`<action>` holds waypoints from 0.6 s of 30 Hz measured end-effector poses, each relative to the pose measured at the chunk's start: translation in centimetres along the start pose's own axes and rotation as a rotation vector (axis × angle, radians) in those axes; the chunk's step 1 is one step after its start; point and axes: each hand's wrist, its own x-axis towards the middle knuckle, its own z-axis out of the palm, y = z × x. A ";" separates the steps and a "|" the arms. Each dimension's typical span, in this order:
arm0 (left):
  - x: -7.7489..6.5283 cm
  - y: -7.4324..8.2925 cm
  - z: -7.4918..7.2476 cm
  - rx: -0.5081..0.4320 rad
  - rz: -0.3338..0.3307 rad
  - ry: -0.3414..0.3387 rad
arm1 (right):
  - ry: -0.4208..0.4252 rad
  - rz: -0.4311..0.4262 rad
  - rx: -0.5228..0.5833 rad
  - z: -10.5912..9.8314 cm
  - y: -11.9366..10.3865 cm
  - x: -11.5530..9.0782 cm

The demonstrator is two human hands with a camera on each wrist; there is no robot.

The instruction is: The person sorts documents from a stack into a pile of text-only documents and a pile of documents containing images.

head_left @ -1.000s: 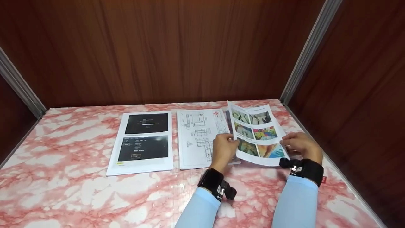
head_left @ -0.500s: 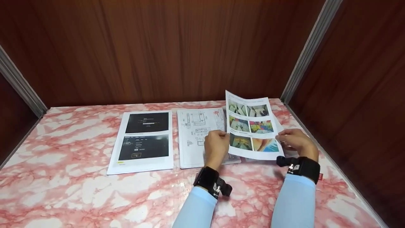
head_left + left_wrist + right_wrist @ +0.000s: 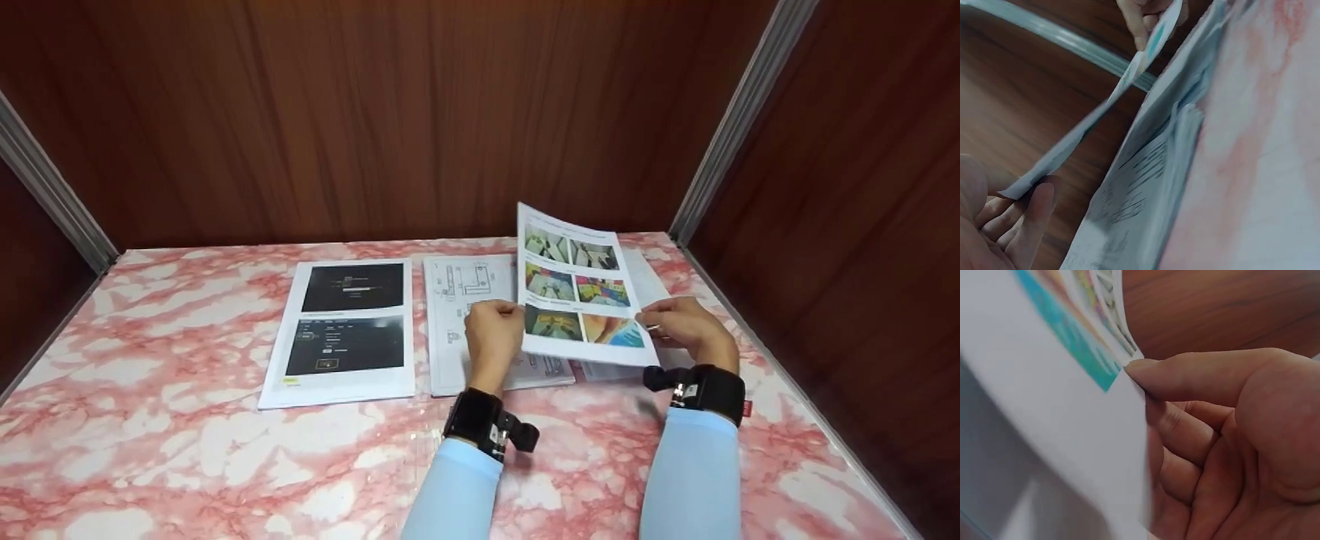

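Note:
A printed sheet of paper [image 3: 585,352] with several colour photos is held up by its two sides, tilted above the table. My left hand [image 3: 495,337] pinches its left edge; in the left wrist view, thumb and curled fingers [image 3: 1039,208] grip that edge. At the right edge, my right hand [image 3: 690,326] pinches the sheet between thumb [image 3: 1185,377] and fingers. Beneath the sheet lies a stack of papers [image 3: 450,375] with technical drawings, partly hidden by the sheet and my left hand. Another pale sheet [image 3: 645,270] shows behind on the right.
Left of the drawings lies a paper stack [image 3: 277,390] with two dark screen prints on top. The red and white marbled table [image 3: 225,465] meets brown wood-grain panels [image 3: 375,120] at the back and sides, with metal corner posts [image 3: 750,112].
The photo sheet has risen off the right-hand papers and shifted left with both hands, now overlapping the drawings. More of the pale sheet on the right shows.

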 end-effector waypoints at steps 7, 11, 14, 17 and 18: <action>1.1 -0.4 -3.1 -0.072 -0.104 -0.003 | -0.015 -0.081 0.006 1.4 -2.4 0.3; 1.5 -1.1 -4.7 -0.118 -0.150 0.044 | -0.015 -0.118 0.032 2.9 -4.1 0.5; 1.7 -1.7 -5.7 -0.148 -0.179 0.082 | -0.004 -0.111 0.037 4.1 -5.3 0.8; 1.9 -2.2 -6.5 -0.196 -0.178 0.106 | 0.010 -0.113 0.035 5.2 -6.1 1.1; 2.0 -2.4 -6.8 -0.203 -0.171 0.113 | 0.013 -0.119 0.034 5.6 -6.3 1.2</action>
